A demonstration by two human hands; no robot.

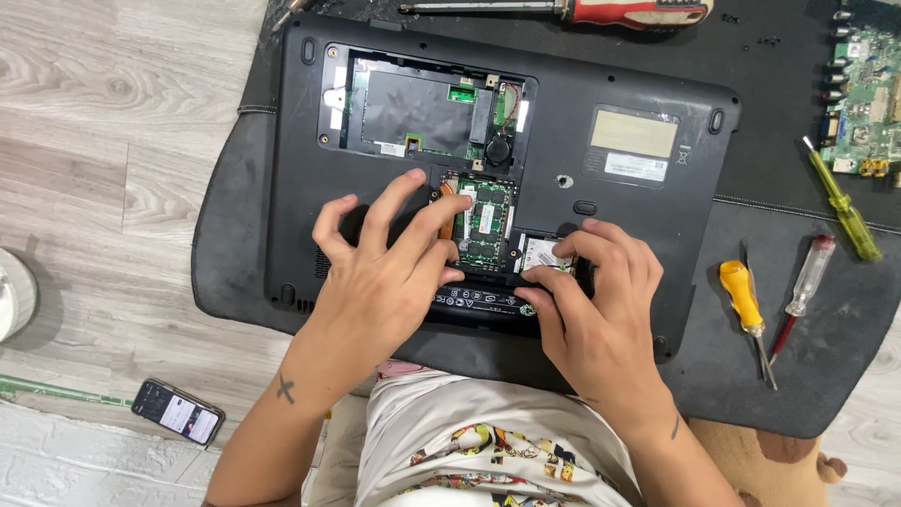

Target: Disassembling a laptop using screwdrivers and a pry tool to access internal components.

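The person's lap, in a pale printed cloth (488, 441), is sitting closest to the lens, just below the upturned black laptop (648, 202), which is lying on a dark mat (798, 310) and serving here as the landmark. Both forearms are reaching up from that cloth to the laptop's near edge.

The left hand (380, 272) is resting spread on the laptop's base, fingers fanned and loosely open, its fingertips pressing beside the open memory bay where a green memory module (483, 221) is showing; its thumb is touching the long black battery (483, 302) seated along the laptop's near edge. The right hand (596, 300) is curling over the same battery from the other end, thumb and fingertips pressing on it rather than closing around it. Neither hand is lifting anything clear.

To the right of the laptop, an orange-handled screwdriver (746, 300), a clear-handled one with a red tip (807, 277) and a yellow-green one (845, 207) are lying on the mat. Beyond the laptop's far edge a red-handled screwdriver (601, 11) is lying, and a green circuit board (868, 94) is sitting off its far right corner. A phone (176, 411) is lying on the floor, left of the laptop.
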